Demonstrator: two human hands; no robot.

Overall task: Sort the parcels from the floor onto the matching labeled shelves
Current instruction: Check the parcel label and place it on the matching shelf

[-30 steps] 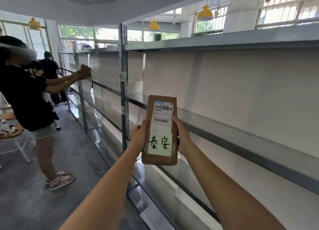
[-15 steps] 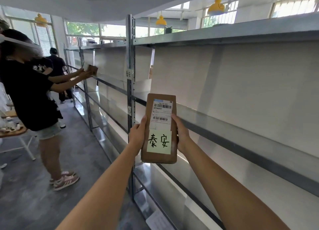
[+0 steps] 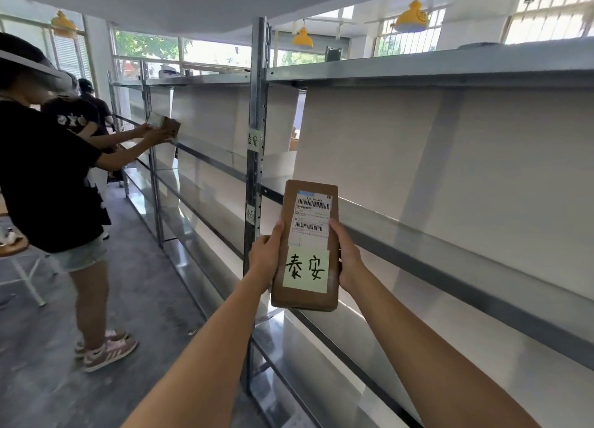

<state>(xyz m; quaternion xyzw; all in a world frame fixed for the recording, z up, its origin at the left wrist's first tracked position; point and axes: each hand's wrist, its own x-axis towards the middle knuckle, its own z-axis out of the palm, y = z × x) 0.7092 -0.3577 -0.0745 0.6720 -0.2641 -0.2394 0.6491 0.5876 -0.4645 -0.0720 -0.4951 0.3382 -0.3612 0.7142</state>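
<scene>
Head view — both hands' grip, left hand [image 3: 266,260] and right hand [image 3: 347,262], clasps flat brown cardboard parcel [image 3: 305,247].

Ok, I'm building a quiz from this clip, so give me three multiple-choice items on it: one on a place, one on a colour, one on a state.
1. Where is the parcel?
A. on the floor
B. held up before the shelves
C. lying on the top shelf

2. What colour is the handwritten note on it?
A. pale yellow
B. red
C. blue

3. How is the parcel held?
A. left hand only
B. right hand only
C. both hands

Answers: 1 B, it stands upright in front of the shelf post. 2 A, pale yellow paper with black writing. 3 C, the left hand and right hand grip its two long edges.
</scene>
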